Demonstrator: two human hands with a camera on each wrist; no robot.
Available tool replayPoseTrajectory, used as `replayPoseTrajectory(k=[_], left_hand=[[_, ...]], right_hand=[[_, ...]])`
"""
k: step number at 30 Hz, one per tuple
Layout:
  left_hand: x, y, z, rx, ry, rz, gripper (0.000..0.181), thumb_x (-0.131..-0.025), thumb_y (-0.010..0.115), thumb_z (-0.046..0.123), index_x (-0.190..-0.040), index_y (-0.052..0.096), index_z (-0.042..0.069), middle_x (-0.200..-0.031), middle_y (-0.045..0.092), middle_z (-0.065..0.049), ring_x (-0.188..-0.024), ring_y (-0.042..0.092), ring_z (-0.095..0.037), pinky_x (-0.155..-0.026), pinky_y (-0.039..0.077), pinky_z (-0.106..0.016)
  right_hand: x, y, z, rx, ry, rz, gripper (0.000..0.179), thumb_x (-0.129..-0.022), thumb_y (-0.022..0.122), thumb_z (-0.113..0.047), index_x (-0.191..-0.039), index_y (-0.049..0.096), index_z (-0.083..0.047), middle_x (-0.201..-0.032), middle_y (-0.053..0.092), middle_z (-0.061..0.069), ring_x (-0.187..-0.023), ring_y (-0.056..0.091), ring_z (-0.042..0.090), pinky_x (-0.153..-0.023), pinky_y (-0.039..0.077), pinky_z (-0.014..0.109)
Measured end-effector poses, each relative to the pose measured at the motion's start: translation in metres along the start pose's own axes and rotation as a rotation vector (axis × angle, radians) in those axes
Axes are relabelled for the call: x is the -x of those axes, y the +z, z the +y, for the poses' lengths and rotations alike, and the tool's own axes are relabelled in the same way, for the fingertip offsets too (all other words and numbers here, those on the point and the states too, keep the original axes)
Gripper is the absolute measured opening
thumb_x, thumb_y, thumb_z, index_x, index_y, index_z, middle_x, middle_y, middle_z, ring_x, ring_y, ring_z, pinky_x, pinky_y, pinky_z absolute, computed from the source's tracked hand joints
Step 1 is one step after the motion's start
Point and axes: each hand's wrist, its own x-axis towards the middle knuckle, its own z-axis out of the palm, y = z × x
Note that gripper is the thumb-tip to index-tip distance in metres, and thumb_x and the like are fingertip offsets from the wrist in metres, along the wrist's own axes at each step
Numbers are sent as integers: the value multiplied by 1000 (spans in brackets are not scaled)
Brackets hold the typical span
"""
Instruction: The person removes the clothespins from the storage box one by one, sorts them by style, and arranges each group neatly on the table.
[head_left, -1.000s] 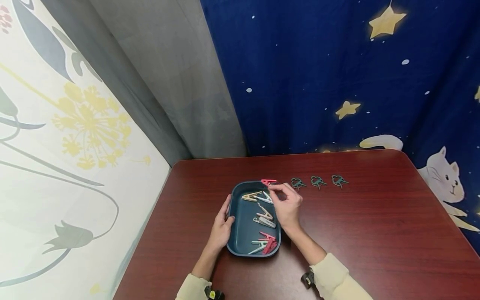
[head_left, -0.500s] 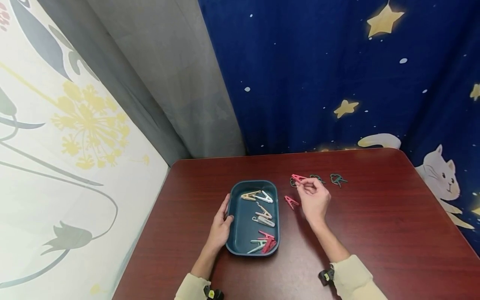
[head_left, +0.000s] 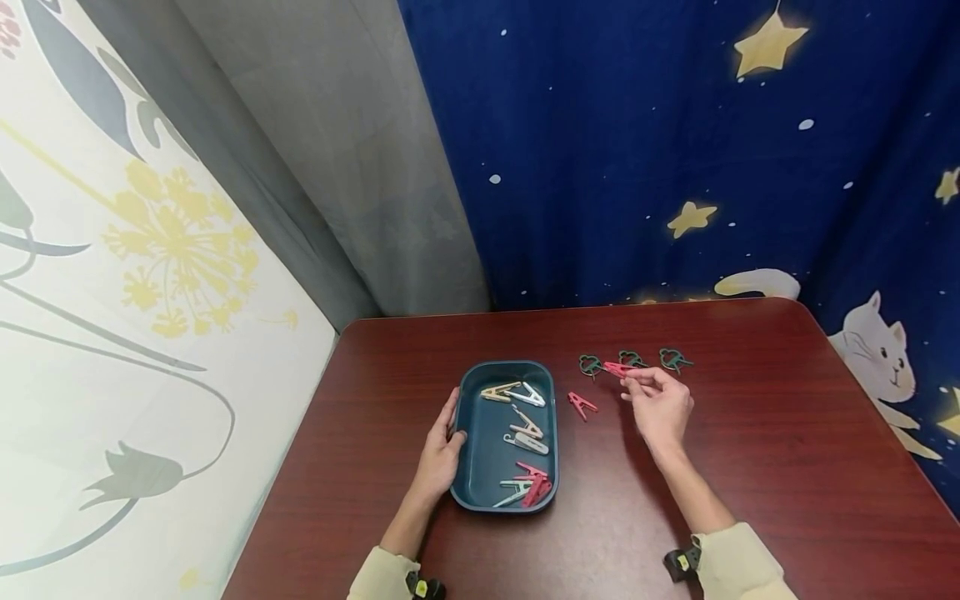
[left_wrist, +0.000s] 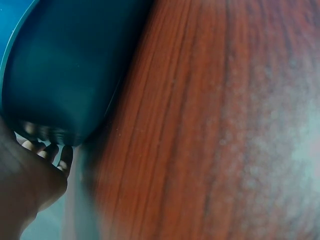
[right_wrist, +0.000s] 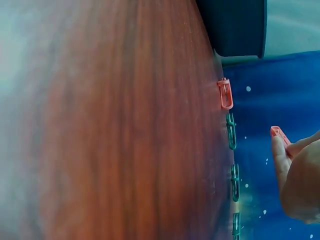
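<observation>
My left hand (head_left: 437, 458) grips the left side of a dark blue tray (head_left: 477, 471), its thumb over the rim; in the left wrist view its fingers (left_wrist: 64, 159) lie against the outer wall. My right hand (head_left: 662, 410) pinches a red clothespin (head_left: 617, 369) between thumb and fingers, raised over the table. In the head view this clothespin overlaps the space beside the middle of three green clips (head_left: 630, 358). A second red clothespin (head_left: 581, 405) lies on the table between tray and right hand. The right wrist view also has the held clothespin (right_wrist: 280, 135).
Inside the tray lie a yellow clothespin (head_left: 495, 392), a white one (head_left: 529, 395), a beige one (head_left: 528, 425), a grey one (head_left: 529, 442), a pale green one (head_left: 512, 495) and red ones (head_left: 537, 490). A blue curtain (head_left: 600, 167) hangs behind the brown table (head_left: 787, 450).
My right hand has moved right from above the tray, carrying the red clothespin past the leftmost green clip. The left hand and tray have stayed in place.
</observation>
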Motion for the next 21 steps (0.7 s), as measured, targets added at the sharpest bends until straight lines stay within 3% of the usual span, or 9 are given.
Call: replayPoseTrajectory(k=[4,9,13,19,21], left_hand=[[0,0,1,-5,-2,-1,76,-98,43,-15,-169,26,7,-173,28,-7,-157,28,-29,-123,25,-51],[0,0,0,-4,0,0,76,-98,43,-16,-169,25,6,-173,28,-7,-158,27,-28,-120,27,-24],[-1,0,-1,1,10,-1,76,-98,42,-17,-169,26,6,-173,28,-8,-158,27,-28,-114,26,-12],[-1,-1,-1,-1,3,-4,76,-98,42,-16,-169,25,7,-174,28,-7,-158,27,-27,-114,26,-13],[0,-1,-1,-6,-3,-5,76,-99,43,-15,-169,25,7,-174,28,-6,-158,27,-26,-116,26,-16]], right_hand=[[2,-5,1,76,30,-24,9,-93,70,10,-98,78,9,-94,77,29,-69,78,15,-59,58,22],[4,-11,3,237,43,-65,10,-94,73,3,-98,82,1,-94,79,21,-68,78,29,-55,55,18],[4,-14,6,286,54,-95,8,-92,77,1,-96,84,0,-94,79,21,-61,77,25,-53,54,17],[5,-18,11,330,64,-125,3,-88,84,-2,-91,84,-2,-85,79,17,-51,70,16,-48,51,19],[5,-18,12,376,54,-123,4,-85,87,-5,-88,84,-4,-82,79,13,-56,71,12,-55,49,16]])
